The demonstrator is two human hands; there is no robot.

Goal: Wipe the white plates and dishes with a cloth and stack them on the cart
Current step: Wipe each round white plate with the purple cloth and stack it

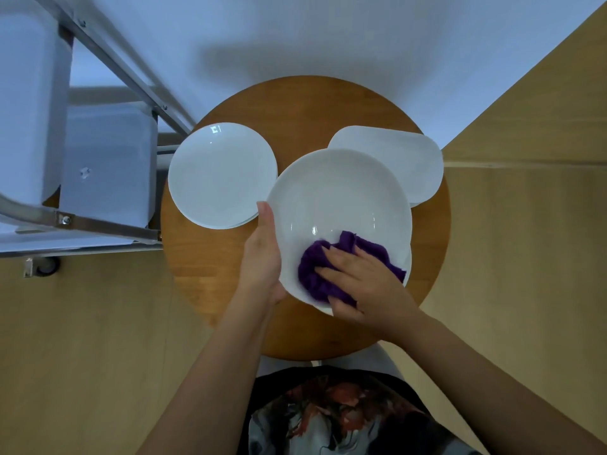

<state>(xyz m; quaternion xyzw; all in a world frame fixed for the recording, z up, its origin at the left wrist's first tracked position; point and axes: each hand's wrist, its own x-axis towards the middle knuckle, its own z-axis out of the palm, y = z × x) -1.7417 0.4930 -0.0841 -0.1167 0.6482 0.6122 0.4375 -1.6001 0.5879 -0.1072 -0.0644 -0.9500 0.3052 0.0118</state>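
Head view: plate (341, 198) tilted leftward

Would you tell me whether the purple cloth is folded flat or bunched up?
Bunched: the purple cloth lies crumpled under the right hand on the white bowl.

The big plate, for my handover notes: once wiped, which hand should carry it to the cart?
Probably the left hand: it already holds the plate rim, cart side. The right hand presses the cloth.
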